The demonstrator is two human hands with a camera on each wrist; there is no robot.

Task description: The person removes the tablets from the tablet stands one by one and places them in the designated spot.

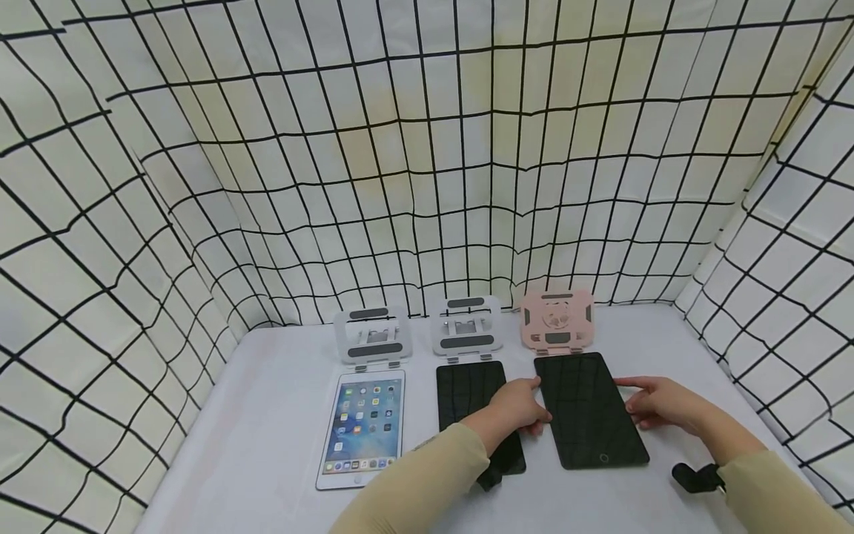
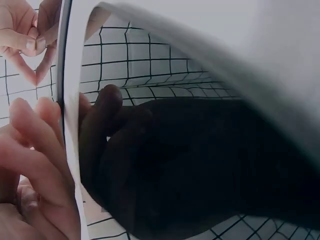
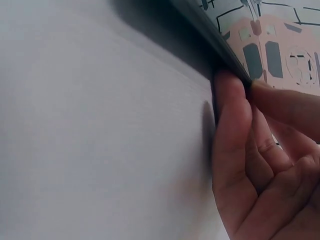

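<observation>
In the head view, a black-screened tablet (image 1: 590,415) is between my two hands, its home button towards me. My left hand (image 1: 517,404) holds its left edge, the forearm crossing over a second dark tablet (image 1: 467,386). On the right edge is my right hand (image 1: 667,404). From the right wrist view, the thumb and curled fingers of that hand (image 3: 265,150) pinch the tablet's edge (image 3: 220,45), with shadow beneath it. In the left wrist view, fingers (image 2: 35,155) show beside a pale edge and dark reflections; their exact contact is hard to make out.
Farther left lies a white tablet (image 1: 363,423) with its screen lit. Behind the tablets stand two white folding stands (image 1: 402,334) (image 1: 495,326) and a pink one (image 1: 530,337). The white table (image 1: 247,415) meets white walls with a black grid (image 1: 460,215).
</observation>
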